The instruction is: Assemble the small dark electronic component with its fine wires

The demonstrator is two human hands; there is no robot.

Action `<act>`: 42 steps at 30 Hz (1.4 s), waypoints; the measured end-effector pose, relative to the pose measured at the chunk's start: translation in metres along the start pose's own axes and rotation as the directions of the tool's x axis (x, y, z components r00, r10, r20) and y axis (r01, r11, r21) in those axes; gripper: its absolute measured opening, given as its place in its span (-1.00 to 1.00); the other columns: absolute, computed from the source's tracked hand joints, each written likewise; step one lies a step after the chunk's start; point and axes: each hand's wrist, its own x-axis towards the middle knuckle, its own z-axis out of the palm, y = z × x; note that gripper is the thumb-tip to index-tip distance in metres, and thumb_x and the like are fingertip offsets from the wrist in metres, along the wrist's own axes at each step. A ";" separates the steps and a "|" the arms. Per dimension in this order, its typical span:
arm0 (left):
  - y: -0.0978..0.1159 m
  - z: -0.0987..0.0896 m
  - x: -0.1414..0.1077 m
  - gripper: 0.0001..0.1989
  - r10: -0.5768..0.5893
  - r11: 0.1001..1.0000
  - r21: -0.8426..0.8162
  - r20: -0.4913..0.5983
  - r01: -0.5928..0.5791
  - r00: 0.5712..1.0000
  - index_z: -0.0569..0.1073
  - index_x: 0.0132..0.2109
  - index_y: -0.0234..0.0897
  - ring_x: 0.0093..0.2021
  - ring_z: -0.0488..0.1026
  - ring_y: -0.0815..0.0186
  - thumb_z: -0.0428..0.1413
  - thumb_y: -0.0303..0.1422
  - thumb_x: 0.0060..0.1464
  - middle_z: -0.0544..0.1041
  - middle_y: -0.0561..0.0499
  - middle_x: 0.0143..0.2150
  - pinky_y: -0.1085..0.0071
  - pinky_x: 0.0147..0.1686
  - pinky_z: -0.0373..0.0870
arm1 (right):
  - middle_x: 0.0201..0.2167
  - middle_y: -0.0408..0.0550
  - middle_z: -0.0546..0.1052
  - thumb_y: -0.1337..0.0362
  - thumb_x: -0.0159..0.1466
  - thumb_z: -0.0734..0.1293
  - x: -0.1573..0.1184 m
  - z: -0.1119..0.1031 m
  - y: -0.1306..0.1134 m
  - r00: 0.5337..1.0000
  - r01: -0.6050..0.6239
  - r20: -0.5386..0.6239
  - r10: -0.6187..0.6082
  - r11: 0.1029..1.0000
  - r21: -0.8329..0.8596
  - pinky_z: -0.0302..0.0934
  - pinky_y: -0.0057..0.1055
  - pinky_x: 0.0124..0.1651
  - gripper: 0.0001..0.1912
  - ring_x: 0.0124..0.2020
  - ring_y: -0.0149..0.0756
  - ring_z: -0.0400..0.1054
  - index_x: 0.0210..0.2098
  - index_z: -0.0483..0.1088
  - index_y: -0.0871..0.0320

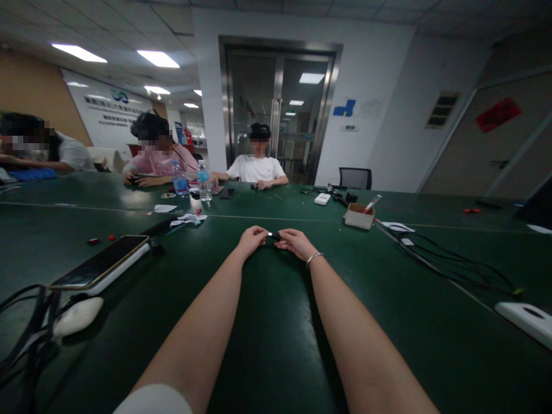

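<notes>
Both my arms reach out over the green table point(276, 322). Between my fingertips is a small black stick with a silver end point(274, 236), too small to name exactly. My left hand point(252, 240) pinches it at the silver end. On its black end, the thumb and fingers of my right hand point(296, 242) are closed. A silver bracelet point(314, 259) circles my right wrist. The stick lies roughly level, just above the tabletop or resting on it; I cannot tell which.
To the left lie a phone point(103, 261) on a white block, a white mouse-like object point(78, 316) and black cables. Water bottles point(204, 183) stand farther back. At right are a small box point(359, 216), cables point(452, 259) and a white device point(524, 319). Several people sit opposite.
</notes>
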 end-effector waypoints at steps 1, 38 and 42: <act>-0.001 0.000 0.001 -0.86 0.002 1.000 -0.002 0.002 -0.002 1.000 0.45 -0.35 -0.37 -0.43 0.41 0.41 0.22 -0.41 -0.09 0.45 0.00 -0.44 0.48 -0.41 0.39 | -0.48 0.04 0.53 0.45 0.22 0.32 0.000 0.000 0.000 1.000 0.001 0.004 -0.001 1.000 0.002 0.44 -0.52 -0.41 -0.92 -0.51 -0.34 0.51 -0.27 0.35 0.32; -0.008 -0.005 0.005 -0.80 0.074 0.997 -0.005 0.085 -0.074 0.994 0.45 -0.26 -0.36 -0.51 0.39 0.46 0.23 -0.40 -0.09 0.47 0.01 -0.46 0.50 -0.45 0.35 | -0.48 0.03 0.54 0.45 0.22 0.32 -0.003 0.001 -0.002 1.000 0.004 0.008 -0.004 1.000 0.006 0.43 -0.52 -0.40 -0.92 -0.51 -0.35 0.50 -0.27 0.34 0.31; -0.006 -0.004 0.004 -0.79 0.075 0.997 -0.025 0.082 -0.073 0.994 0.47 -0.26 -0.36 -0.49 0.40 0.45 0.24 -0.39 -0.11 0.47 0.00 -0.45 0.49 -0.44 0.35 | -0.49 0.03 0.54 0.44 0.22 0.32 -0.002 0.000 -0.001 1.000 0.007 0.007 -0.007 1.000 0.003 0.43 -0.52 -0.39 -0.91 -0.51 -0.34 0.50 -0.26 0.35 0.32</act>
